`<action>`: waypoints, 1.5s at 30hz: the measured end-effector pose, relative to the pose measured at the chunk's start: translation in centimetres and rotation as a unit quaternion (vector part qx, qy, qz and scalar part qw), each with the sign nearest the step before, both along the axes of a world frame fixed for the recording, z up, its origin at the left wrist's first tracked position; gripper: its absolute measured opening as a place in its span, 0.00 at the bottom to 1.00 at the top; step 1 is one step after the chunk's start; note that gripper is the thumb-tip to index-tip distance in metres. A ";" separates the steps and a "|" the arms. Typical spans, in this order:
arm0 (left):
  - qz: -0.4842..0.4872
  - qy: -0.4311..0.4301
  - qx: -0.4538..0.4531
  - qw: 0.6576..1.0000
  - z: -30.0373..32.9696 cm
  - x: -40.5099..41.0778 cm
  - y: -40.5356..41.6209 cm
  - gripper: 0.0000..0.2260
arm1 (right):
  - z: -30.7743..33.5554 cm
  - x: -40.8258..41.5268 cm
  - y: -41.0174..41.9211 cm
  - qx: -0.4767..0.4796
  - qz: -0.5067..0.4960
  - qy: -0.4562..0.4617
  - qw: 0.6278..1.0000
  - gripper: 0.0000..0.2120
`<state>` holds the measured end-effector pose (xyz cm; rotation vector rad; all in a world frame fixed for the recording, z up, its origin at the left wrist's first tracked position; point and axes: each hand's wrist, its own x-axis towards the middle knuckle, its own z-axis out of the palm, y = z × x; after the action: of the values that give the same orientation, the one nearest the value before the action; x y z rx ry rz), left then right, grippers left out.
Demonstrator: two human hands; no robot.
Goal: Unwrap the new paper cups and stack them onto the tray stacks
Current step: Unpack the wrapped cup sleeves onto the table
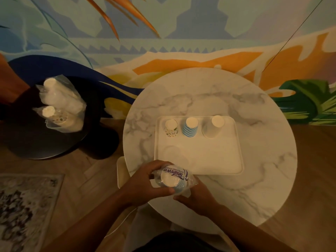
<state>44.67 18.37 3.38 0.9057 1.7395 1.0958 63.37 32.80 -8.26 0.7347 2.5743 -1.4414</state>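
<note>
A white tray (200, 157) lies on the round marble table (254, 142). Along its far edge stand three upside-down cup stacks: a dotted stack (171, 128), a blue-striped stack (190, 127) and a plain white stack (214, 126). At the table's near edge I hold a clear plastic sleeve of blue-striped cups (172, 179) with purple print. My left hand (145, 180) grips its left side, thumb under it. My right hand (196, 195) holds the wrapper from the lower right.
A black round side table (45, 142) stands to the left, carrying a wrapped pack of white cups (61, 95) and a wrapped pack of dotted cups (60, 119). A patterned rug (23, 210) lies at the lower left. A painted wall runs behind both tables.
</note>
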 end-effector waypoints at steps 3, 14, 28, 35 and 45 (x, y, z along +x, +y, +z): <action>-0.002 0.004 -0.006 1.000 -0.2 0.1 -0.4 0.27 | -0.2 -0.1 -0.1 -0.001 0.012 -0.015 1.000 0.34; -0.061 0.034 -0.011 0.998 -1.1 1.4 -0.4 0.30 | -0.6 0.8 -0.3 -0.060 0.021 -0.026 0.998 0.29; -0.088 0.033 -0.029 0.995 -0.8 1.9 -0.1 0.25 | 4.2 1.4 3.4 -0.047 0.124 -0.109 0.985 0.40; -0.073 0.030 -0.011 0.997 -0.5 1.9 -0.3 0.23 | 11.8 2.8 6.4 -0.054 0.146 -0.056 0.986 0.47; -0.033 0.019 -0.011 0.999 -0.7 1.5 -1.2 0.20 | 14.5 1.1 4.2 -0.008 0.143 0.063 0.988 0.18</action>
<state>46.18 17.15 2.66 0.9691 1.7375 1.0215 64.48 36.97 6.28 0.2627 2.6215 -1.4542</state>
